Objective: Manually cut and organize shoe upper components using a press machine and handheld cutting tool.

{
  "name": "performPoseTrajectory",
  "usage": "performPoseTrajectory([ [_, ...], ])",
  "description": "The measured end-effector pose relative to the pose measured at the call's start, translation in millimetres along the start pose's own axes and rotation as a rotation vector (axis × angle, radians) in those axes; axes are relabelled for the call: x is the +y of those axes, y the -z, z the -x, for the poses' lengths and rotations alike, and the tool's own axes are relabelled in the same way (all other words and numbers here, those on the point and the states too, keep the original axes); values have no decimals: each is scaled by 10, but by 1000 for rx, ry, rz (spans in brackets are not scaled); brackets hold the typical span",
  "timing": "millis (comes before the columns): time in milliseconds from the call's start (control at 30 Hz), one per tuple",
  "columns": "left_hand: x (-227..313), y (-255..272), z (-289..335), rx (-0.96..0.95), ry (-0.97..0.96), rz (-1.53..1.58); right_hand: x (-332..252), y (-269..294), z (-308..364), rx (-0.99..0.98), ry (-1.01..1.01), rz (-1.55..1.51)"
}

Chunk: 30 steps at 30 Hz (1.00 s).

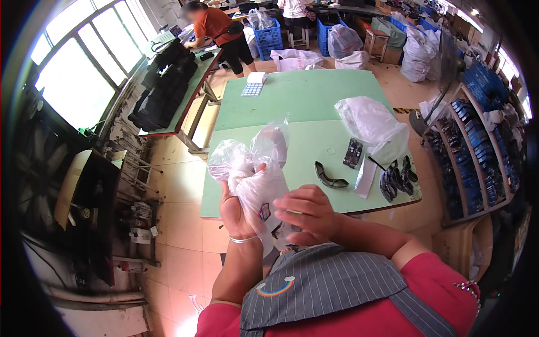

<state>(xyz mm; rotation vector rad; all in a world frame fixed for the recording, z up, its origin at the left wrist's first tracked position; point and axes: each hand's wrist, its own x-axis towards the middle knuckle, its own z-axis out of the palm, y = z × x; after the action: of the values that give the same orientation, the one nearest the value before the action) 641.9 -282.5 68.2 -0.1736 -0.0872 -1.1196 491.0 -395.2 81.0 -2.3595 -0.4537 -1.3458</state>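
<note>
A translucent white plastic bag (264, 191) bunches up over the table's near edge, gathered at its neck with loose film spreading above. My left hand (234, 210) grips it from the left, the thumb upright along the gathered part. A small coloured print shows on the bag's lower side. Just to the right of the bag is my right hand (306, 213), its fingers stretched out towards the film and holding nothing that I can see. Whether its fingertips touch the bag I cannot tell.
On the green table (297, 106) lie a black curved piece (330, 177), several similar pieces (397, 178), a dark flat pack (352, 153), a white strip (365, 178) and another plastic bag (373, 126). A loaded rack (469, 151) stands right. A person (222, 33) works at the far left.
</note>
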Motion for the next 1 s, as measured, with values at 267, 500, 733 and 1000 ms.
performPoseTrajectory([
  [267,156,1,131,-4,-50,71,-84,-566,150,-327,-89,-150],
  [500,1036,649,774,278,-454,-196,152,-669,987,-833,-248,-293],
  [733,2475,1133,1605,943,-638,-616,271,-162,1953,-1509,-1060,44],
  [1000,4318,1404,1152,1043,-727,-1029,-169,-14,3053,-1501,-1557,13],
])
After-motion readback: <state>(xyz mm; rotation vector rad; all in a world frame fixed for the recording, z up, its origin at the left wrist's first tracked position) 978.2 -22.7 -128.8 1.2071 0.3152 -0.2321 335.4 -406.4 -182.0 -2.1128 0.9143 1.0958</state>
